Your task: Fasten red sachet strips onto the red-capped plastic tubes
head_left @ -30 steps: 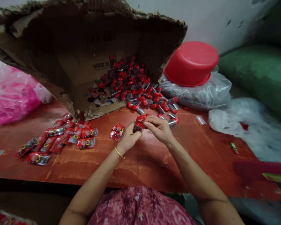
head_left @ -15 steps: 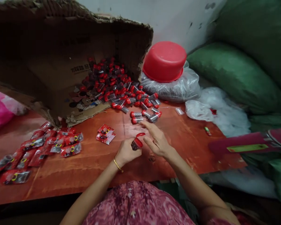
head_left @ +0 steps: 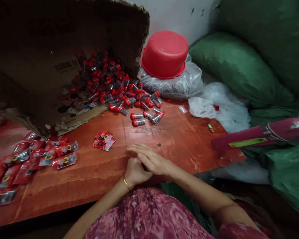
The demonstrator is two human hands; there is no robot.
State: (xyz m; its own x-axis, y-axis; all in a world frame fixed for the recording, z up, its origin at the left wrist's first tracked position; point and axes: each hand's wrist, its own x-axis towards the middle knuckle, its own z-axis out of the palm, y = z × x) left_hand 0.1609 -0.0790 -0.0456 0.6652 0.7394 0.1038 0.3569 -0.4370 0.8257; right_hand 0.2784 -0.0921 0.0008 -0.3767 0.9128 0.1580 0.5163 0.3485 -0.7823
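Near the table's front edge my left hand, with a gold bracelet at the wrist, is curled closed; what it holds is hidden under my other hand. My right hand lies over it, fingers stretched out to the left. Beyond them, several red-capped clear tubes with dark contents lie on the table. A larger pile of such tubes spills from the cardboard box. Left of my hands are a few small red packets. Filled red packets lie farther left.
The open cardboard box stands at the back left. An upturned red basin rests on a clear bag. Crumpled plastic, green sacks and a magenta cylindrical object are at the right.
My right hand has come down over my left, and both are nearer my body. The red-capped tube with its lid open in my left hand is now out of sight. The view has shifted.
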